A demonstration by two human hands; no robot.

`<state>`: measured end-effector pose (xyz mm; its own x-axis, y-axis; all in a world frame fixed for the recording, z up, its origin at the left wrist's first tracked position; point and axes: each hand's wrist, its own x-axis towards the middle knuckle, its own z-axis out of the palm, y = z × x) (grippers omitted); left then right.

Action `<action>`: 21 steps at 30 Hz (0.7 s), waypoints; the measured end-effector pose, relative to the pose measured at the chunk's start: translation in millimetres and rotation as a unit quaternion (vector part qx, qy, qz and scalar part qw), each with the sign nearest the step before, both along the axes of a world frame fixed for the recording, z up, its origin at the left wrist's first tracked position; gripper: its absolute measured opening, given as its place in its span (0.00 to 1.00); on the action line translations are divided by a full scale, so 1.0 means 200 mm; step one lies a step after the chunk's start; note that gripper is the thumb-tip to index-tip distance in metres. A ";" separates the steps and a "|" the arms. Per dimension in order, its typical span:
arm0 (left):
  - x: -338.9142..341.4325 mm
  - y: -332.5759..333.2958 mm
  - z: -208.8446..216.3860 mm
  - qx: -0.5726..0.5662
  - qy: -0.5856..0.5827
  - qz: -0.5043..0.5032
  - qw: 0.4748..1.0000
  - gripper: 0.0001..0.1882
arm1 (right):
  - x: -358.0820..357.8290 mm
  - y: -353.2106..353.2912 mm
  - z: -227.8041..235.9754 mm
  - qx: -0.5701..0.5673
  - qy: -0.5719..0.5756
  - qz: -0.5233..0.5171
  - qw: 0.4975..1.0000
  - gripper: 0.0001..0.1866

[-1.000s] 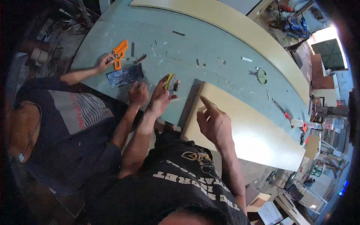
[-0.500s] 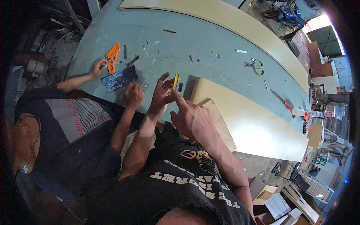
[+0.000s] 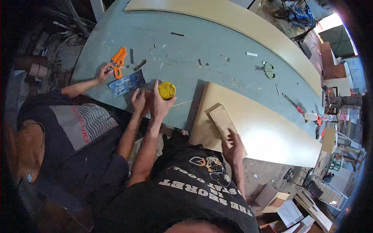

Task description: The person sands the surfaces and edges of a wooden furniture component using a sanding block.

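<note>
My left hand [image 3: 160, 105] holds a small round yellow tin [image 3: 167, 90] over the near edge of the table, thumb and fingers around its sides. Its round yellow face is turned up. A thin pale strand shows on the table just right of it. My right hand [image 3: 233, 148] is at the near end of a long, flat wooden block [image 3: 224, 121], with fingers over its edge. That block lies at an angle on a tan board [image 3: 268, 130]. Part of the right hand's grip is hidden.
A person on my left rests one hand [image 3: 104, 73] by an orange cutting tool [image 3: 118, 62] and the other [image 3: 138, 100] near a worn blue plate [image 3: 126, 83]. Scissors [image 3: 268, 70], a red-handled tool [image 3: 298, 110] and a bottle [image 3: 316, 116] lie right. A long board [image 3: 217, 14] spans the far edge.
My right hand has left the yellow tin and moved down right to the wooden block. My left hand has turned the tin from edge-on to face up and shifted slightly left.
</note>
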<state>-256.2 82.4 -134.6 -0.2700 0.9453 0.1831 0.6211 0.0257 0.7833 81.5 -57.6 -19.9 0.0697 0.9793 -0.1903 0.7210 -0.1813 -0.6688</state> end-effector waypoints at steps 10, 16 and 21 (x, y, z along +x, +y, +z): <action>0.01 -0.05 -0.06 -0.028 0.097 0.007 0.995 0.66 | 0.14 -0.12 -0.08 0.010 -0.121 -0.066 0.990 0.54; 0.03 -0.18 -0.05 0.000 0.069 -0.020 0.997 0.61 | 0.13 -0.14 -0.12 -0.068 -0.167 -0.096 0.979 0.57; 0.08 -0.28 -0.03 0.083 0.052 -0.015 0.995 0.47 | 0.11 -0.12 -0.09 -0.044 -0.177 -0.088 0.979 0.49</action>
<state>-240.9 26.0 -140.5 -0.2131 0.9070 0.3633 0.6979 -0.1189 0.7062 103.8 -82.0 -38.4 0.3133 0.9268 -0.2071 0.8573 -0.3698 -0.3581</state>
